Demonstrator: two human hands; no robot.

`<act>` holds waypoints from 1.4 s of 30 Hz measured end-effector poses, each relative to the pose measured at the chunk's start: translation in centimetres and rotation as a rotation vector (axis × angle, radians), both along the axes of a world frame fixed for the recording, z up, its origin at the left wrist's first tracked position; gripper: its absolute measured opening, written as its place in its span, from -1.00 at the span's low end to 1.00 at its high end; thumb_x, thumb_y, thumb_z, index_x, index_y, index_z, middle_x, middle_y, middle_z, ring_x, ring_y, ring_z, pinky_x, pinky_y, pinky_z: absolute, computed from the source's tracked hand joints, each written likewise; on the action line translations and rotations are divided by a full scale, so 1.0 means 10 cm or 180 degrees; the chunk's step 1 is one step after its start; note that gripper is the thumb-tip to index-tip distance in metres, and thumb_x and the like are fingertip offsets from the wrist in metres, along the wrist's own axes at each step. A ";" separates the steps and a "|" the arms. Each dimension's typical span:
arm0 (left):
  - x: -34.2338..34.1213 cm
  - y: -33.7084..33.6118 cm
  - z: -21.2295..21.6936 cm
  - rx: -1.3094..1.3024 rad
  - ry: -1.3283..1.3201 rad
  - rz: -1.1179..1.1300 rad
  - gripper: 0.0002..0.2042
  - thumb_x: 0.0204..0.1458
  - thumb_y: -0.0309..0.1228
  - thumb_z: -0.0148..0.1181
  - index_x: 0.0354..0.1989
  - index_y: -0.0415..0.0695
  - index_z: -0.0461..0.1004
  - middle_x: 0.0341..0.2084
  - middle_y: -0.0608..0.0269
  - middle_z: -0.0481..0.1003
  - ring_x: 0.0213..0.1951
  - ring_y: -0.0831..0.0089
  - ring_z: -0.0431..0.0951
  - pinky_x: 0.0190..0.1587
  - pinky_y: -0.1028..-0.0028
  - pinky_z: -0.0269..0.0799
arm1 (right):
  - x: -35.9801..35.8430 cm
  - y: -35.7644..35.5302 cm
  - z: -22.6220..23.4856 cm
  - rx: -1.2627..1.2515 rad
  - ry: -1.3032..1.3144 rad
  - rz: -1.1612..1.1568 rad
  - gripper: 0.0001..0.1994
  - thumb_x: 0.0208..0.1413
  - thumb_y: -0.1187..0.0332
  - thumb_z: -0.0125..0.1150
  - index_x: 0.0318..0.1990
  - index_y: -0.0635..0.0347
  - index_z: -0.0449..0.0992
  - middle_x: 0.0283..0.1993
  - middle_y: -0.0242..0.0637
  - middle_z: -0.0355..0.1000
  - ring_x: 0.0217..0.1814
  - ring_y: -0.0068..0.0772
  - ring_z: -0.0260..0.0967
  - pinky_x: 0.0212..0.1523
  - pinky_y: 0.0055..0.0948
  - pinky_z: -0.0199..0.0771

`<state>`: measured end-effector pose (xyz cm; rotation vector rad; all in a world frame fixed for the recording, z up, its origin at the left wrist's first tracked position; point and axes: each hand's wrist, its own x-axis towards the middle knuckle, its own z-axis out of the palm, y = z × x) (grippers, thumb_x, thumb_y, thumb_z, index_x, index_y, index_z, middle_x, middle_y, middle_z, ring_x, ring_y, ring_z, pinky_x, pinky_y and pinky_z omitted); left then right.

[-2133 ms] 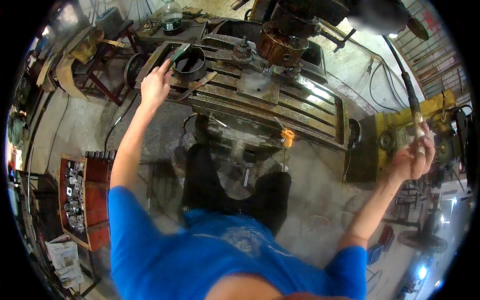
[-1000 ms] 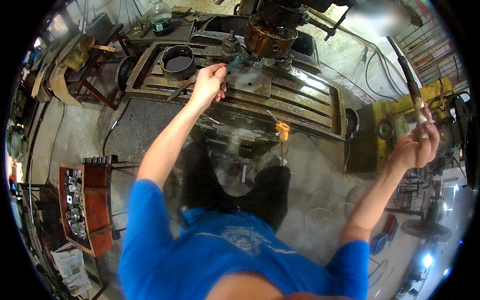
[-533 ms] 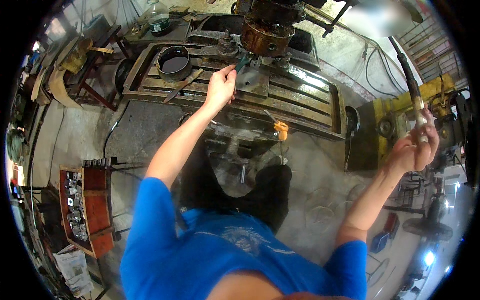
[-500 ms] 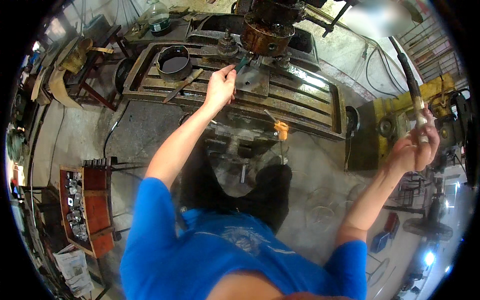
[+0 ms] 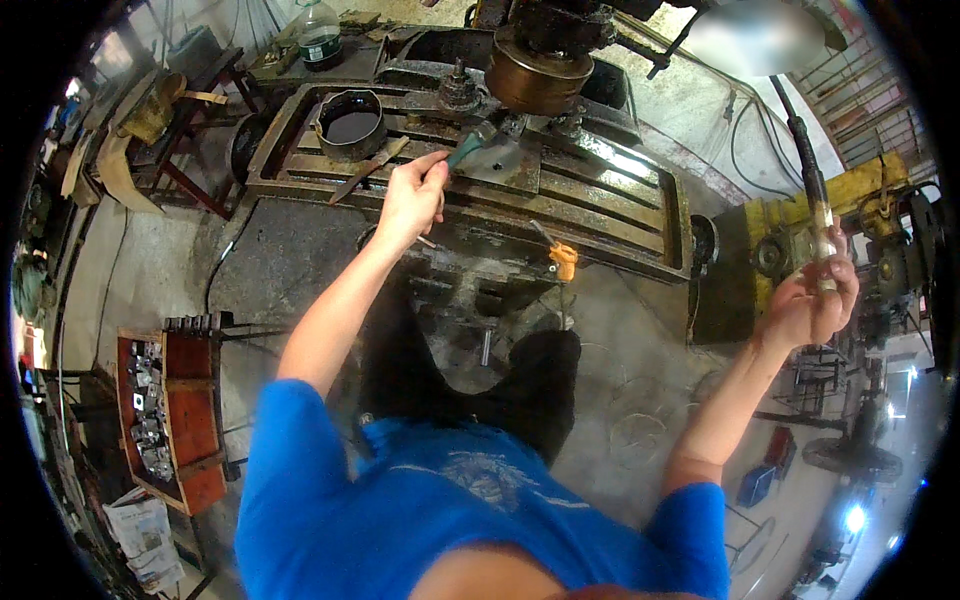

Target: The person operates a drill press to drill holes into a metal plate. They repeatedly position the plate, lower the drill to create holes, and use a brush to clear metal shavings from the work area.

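Note:
My left hand (image 5: 412, 200) is closed around the green handle of a brush (image 5: 464, 149). The brush's dark end points up and right over the slotted, oily machine table (image 5: 600, 205), below and left of the round brown spindle head (image 5: 540, 82). Off to the right, my right hand (image 5: 815, 300) is wrapped round the pale grip of a long dark lever (image 5: 812, 175). A round pot (image 5: 352, 152) of dark liquid stands on the table's left part. Beside it lies a flat stick-like tool (image 5: 368, 170). A bolted clamp (image 5: 460, 92) stands left of the spindle head.
An orange-handled tool (image 5: 562, 262) sits at the table's front edge. A red-brown box (image 5: 195, 420) of metal parts stands at lower left. The yellow machine (image 5: 885, 175) is at right. Behind the table at left is a clear plastic jug (image 5: 319, 40).
My left hand has drawn the brush back to the left and toward me, away from the spindle head. My right hand and the lever have shifted down and to the left.

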<state>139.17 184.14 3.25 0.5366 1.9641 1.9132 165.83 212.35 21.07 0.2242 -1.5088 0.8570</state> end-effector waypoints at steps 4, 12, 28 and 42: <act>0.06 -0.12 0.11 0.0295 -0.0062 0.0039 -0.63 0.14 -0.32 -0.13 0.04 -0.32 0.27 -0.86 0.34 0.27 -0.84 0.63 0.23 -0.83 0.60 0.07 | -0.02 -0.08 -0.05 0.0039 0.0094 -0.0136 -0.73 -0.30 0.49 -0.23 -0.41 0.31 0.40 -0.26 0.02 0.39 0.06 0.09 0.24 0.23 0.06 -0.05; 0.07 -0.26 0.08 0.0209 -0.0193 -0.0048 -0.62 0.15 -0.32 -0.13 0.04 -0.34 0.25 -0.84 0.30 0.30 -0.85 0.62 0.23 -0.86 0.62 0.04 | -0.09 -0.07 -0.20 0.0208 0.0146 0.0016 -0.75 -0.34 0.51 -0.17 -0.43 0.31 0.40 -0.51 -0.23 0.26 -0.03 0.02 0.28 0.22 0.12 -0.03; 0.18 -0.26 0.03 -0.0370 0.0281 -0.0566 -0.67 0.10 -0.37 -0.03 0.06 -0.12 0.31 -0.70 0.30 0.40 -0.75 0.63 0.33 -0.68 0.59 0.28 | -0.09 0.03 -0.24 0.0419 0.0153 0.0099 -0.75 -0.32 0.51 -0.18 -0.44 0.32 0.43 -0.56 -0.25 0.25 -0.03 0.04 0.29 0.22 0.09 -0.05; 0.09 -0.17 -0.05 -0.0669 0.1227 -0.0482 -0.68 0.05 -0.42 0.01 0.02 -0.11 0.35 -0.52 0.27 0.42 -0.51 0.53 0.41 -0.43 0.54 0.35 | -0.06 0.07 0.13 0.0282 0.0158 0.0010 -0.68 -0.35 0.48 -0.23 -0.45 0.43 0.46 -0.54 -0.12 0.31 0.12 0.34 0.13 0.14 0.15 0.09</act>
